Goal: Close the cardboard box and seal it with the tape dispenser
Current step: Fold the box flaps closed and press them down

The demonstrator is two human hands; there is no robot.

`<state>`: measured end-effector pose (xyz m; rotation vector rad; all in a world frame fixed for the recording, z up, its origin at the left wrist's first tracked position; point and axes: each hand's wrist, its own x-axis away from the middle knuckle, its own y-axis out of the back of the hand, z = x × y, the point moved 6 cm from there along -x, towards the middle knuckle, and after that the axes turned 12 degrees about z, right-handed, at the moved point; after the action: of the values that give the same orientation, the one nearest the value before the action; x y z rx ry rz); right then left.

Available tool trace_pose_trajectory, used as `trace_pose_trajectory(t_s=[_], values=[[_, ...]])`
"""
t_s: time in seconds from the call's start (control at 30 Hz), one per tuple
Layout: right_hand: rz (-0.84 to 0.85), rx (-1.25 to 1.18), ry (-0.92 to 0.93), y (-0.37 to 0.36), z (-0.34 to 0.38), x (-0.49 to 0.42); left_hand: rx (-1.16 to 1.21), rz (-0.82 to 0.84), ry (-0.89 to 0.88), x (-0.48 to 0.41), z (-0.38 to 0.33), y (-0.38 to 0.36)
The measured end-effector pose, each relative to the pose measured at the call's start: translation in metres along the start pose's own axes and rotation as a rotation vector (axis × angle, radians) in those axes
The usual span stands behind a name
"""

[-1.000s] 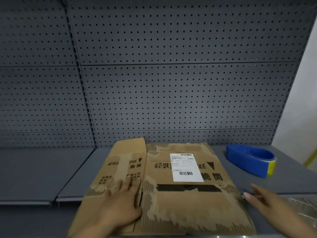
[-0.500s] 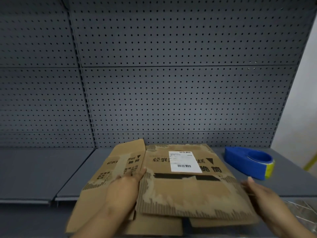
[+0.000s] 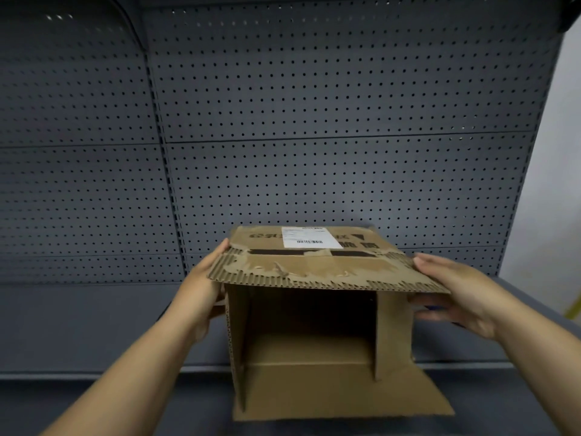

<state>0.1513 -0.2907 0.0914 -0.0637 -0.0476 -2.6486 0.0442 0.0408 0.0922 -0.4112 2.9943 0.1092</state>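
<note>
I am seeing two bare, slim forearms; the left hand (image 3: 201, 289) and right hand (image 3: 457, 297) are showing bare too.

Both hands (image 3: 201, 294) have opened the flattened cardboard box (image 3: 314, 325) into shape.

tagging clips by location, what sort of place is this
Likely a shop or stockroom: grey perforated metal back panels, a metal shelf, and a used cardboard box with a shipping label.

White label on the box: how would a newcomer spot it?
Start at the grey pegboard wall, then drop to the cardboard box held before it. On its top panel, near the far edge, sits the white label, the only white patch, with a barcode.
</note>
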Motion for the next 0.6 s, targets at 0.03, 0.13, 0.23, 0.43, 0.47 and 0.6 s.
trace_pose_trajectory(t_s=[0.03,0.13,0.23,0.43,0.47,0.6], values=[[-0.005,0.004,0.004,-0.002,0.001,-0.001,0.027,0.020,-0.002,0.001,0.003,0.001],[-0.025,-0.043,0.040,0.002,0.001,-0.001,0.040,0.055,0.002,0.004,0.010,0.002],[0.073,-0.134,0.066,0.008,-0.001,0.004,0.059,0.106,0.041,0.004,0.018,0.001],[0.216,-0.078,0.113,0.018,0.002,0.013,-0.067,0.065,-0.189,0.005,-0.003,0.000],[0.202,0.007,0.130,0.018,0.004,0.014,-0.153,0.036,-0.266,0.006,-0.008,0.000],[0.009,0.231,0.255,0.019,0.021,0.009,-0.327,-0.109,-0.440,0.011,-0.016,-0.001]])
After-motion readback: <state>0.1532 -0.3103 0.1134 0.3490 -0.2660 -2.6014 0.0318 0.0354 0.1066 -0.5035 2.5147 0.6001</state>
